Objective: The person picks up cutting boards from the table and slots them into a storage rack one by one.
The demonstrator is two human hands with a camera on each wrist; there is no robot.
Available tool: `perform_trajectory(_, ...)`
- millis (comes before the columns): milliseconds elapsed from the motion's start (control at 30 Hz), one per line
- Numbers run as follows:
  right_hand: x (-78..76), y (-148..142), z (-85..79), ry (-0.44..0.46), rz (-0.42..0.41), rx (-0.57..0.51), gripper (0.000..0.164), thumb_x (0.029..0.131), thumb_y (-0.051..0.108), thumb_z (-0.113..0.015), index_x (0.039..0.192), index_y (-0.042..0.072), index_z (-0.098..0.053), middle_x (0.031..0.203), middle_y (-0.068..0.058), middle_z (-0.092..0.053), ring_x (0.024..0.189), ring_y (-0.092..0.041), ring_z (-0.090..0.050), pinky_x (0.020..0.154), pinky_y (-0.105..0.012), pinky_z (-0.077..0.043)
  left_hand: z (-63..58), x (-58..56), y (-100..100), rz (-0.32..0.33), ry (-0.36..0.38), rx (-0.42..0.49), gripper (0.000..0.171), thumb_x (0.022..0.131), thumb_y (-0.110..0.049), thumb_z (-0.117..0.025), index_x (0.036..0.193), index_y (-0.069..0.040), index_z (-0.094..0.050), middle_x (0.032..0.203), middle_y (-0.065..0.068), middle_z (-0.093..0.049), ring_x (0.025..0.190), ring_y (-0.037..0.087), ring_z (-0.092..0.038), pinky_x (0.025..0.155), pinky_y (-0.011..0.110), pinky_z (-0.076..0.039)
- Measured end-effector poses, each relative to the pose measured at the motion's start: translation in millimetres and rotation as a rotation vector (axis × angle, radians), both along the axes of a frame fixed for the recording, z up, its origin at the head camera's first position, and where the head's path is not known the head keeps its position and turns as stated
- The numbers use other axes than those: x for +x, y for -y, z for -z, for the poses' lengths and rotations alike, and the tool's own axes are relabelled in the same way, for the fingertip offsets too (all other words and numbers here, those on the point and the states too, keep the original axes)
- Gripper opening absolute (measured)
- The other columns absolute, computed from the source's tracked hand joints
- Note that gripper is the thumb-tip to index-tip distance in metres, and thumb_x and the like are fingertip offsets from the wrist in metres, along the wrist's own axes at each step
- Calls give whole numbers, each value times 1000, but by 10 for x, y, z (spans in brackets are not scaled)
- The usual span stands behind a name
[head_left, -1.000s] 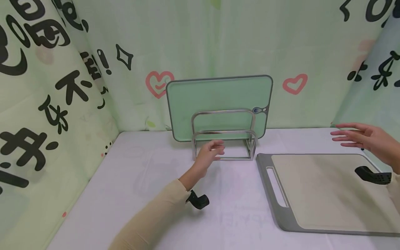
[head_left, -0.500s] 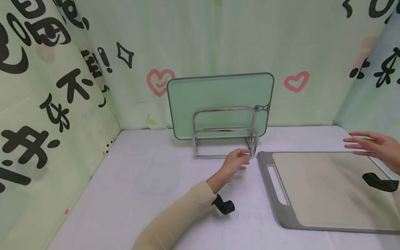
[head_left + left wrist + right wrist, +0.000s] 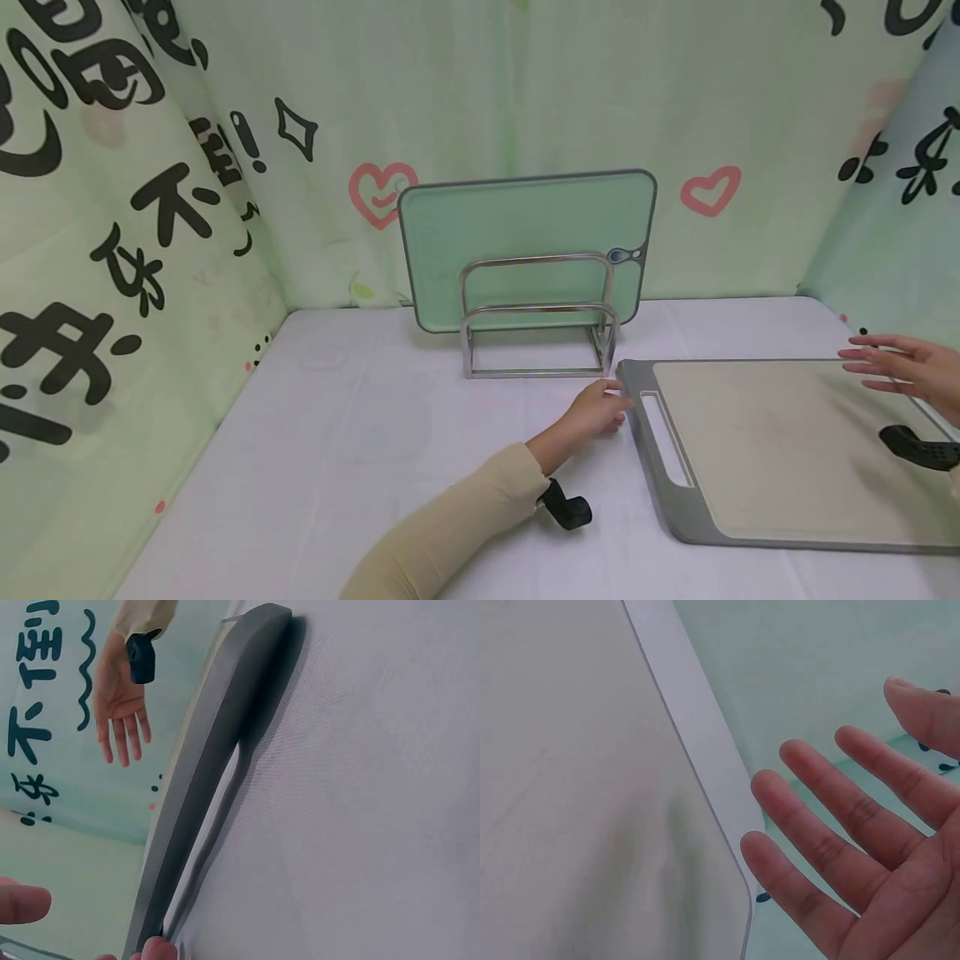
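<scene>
The cutting board [image 3: 765, 454] lies flat on the bench [image 3: 300, 475], nearer the person than the wire rack [image 3: 536, 308] and to the right of it. Slotted upright in the rack, leaning back a little, is a green board [image 3: 517, 218].

The left grip [image 3: 588, 414] is just in front of the rack's right end, at the cutting board's edge by the corner nearest the rack. Its thumb stands apart from bent fingertips, so it clasps nothing (whether the fingertips touch the edge, I cannot tell). The right grip [image 3: 911, 371], well to the right of the rack, has straight, spread fingers and is without a load.

The step in hand looks like placing both hands about the cutting board. Securing it would call for left fingertips under the edge, thumb on top, and the right hand matching on the side away from the rack.
</scene>
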State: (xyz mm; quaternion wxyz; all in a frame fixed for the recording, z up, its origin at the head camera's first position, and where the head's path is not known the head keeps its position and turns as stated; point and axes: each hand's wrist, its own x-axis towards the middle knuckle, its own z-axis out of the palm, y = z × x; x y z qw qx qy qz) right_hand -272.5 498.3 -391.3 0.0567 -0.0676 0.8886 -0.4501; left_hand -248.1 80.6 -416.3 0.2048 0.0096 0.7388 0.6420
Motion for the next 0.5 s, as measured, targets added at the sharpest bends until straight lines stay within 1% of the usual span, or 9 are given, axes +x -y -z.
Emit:
perform_trajectory(67, -44, -121, 96, 13, -16, 4, 24, 102, 21, -40, 113, 43, -40, 99, 44, -47, 84, 23, -51, 63, -9, -48, 21, 19, -25, -6, 31, 7, 39, 91, -15, -57, 128, -6, -53, 109, 11, -64, 89, 22, -63, 80, 34, -55)
perform_trajectory(167, -141, -334, 277, 46, 11, 26, 20, 101, 30, -39, 119, 39, -40, 98, 45, -46, 85, 24, -50, 64, -10, -48, 42, 45, -53, -12, 59, 31, 41, 90, -14, -57, 130, -5, -51, 115, 12, -62, 94, 23, -63, 84, 36, -54)
perform_trajectory(233, -203, -457, 390, 75, 30, 68, 26, 101, 38, -37, 126, 35, -38, 97, 47, -42, 84, 26, -48, 64, -12, -49, 49, 57, -71, -11, 65, 39, 43, 90, -14, -58, 131, -4, -49, 117, 14, -62, 97, 25, -63, 86, 38, -54)
perform_trajectory(333, -240, -543, 486, 111, 80, 150, 31, 99, 46, -37, 127, 34, -35, 92, 49, -35, 80, 27, -42, 66, -19, -51, 43, 70, -104, -17, 73, 52, 45, 89, -14, -58, 132, -3, -48, 113, 13, -61, 97, 26, -63, 85, 39, -54)
perform_trajectory(367, -237, -549, 496, 118, 88, 169, 36, 98, 46, -37, 129, 28, -35, 92, 49, -34, 79, 27, -41, 67, -23, -52, 38, 75, -116, -21, 81, 64, 46, 89, -13, -58, 133, -3, -47, 110, 14, -62, 96, 26, -63, 85, 40, -54)
perform_trajectory(400, -223, -536, 493, 121, 99, 199, 43, 98, 47, -36, 133, 21, -35, 93, 43, -43, 77, 27, -39, 70, -28, -54, 33, 79, -127, -20, 90, 69, 47, 89, -13, -59, 133, -3, -46, 107, 14, -62, 95, 26, -63, 85, 40, -54)
perform_trajectory(433, -197, -512, 478, 130, 112, 212, 49, 98, 47, -36, 135, 15, -33, 100, 33, -53, 79, 20, -45, 74, -35, -55, 27, 86, -136, -19, 101, 74, 49, 89, -12, -59, 134, -4, -44, 104, 14, -62, 94, 26, -63, 84, 40, -55)
perform_trajectory(467, -170, -484, 461, 130, 123, 234, 55, 98, 47, -36, 137, 8, -31, 108, 18, -60, 78, 20, -42, 74, -37, -55, 20, 91, -145, -19, 114, 82, 49, 89, -12, -58, 135, -4, -43, 101, 13, -62, 94, 27, -64, 84, 40, -55)
perform_trajectory(500, -143, -455, 440, 132, 131, 247, 62, 99, 46, -36, 138, -2, -27, 118, -1, -59, 77, 20, -40, 75, -38, -55, 15, 94, -155, -20, 126, 91, 50, 89, -11, -59, 135, -4, -42, 99, 14, -62, 93, 27, -64, 84, 40, -55)
